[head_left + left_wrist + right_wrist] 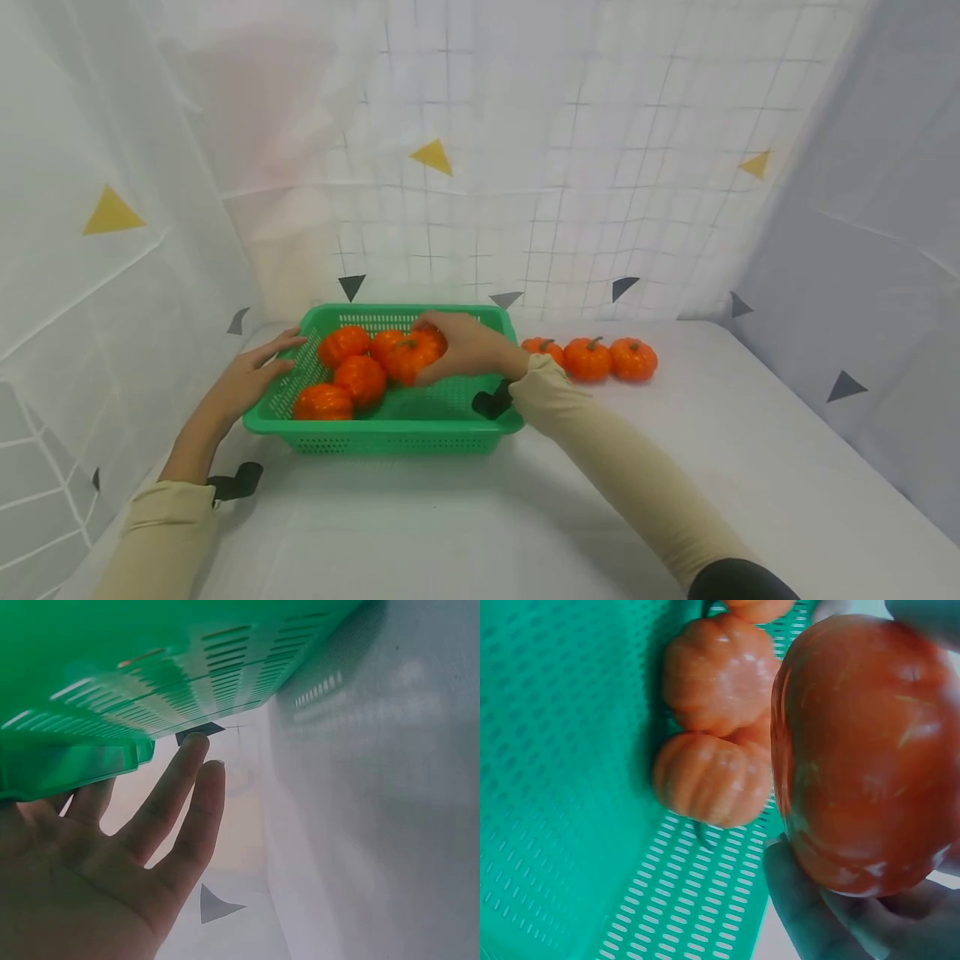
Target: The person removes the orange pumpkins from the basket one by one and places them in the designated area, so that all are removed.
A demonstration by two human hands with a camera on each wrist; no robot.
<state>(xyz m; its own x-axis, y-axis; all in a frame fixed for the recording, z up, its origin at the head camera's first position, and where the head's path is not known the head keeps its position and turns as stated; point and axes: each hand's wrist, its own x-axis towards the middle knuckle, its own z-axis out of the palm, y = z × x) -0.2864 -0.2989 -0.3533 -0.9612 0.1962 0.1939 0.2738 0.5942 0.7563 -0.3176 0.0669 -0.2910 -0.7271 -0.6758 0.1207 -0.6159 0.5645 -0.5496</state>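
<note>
"Where does the pumpkin (415, 357) sit in the right hand (472, 346)?"

"Pinched between thumb and fingers, filling that gap, within the edges of the green basket (397, 426), roughly midway between left and right."

"And the left hand (240, 383)?"

"Fingers loosely spread at the basket's left edge. Four other pumpkins (360, 382) lie toward that edge; three more pumpkins (588, 360) sit on the desk (750, 433) beyond the right edge."

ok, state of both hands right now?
Left hand: open, at the left edge of the green basket.
Right hand: closed, holding an orange pumpkin.
</note>
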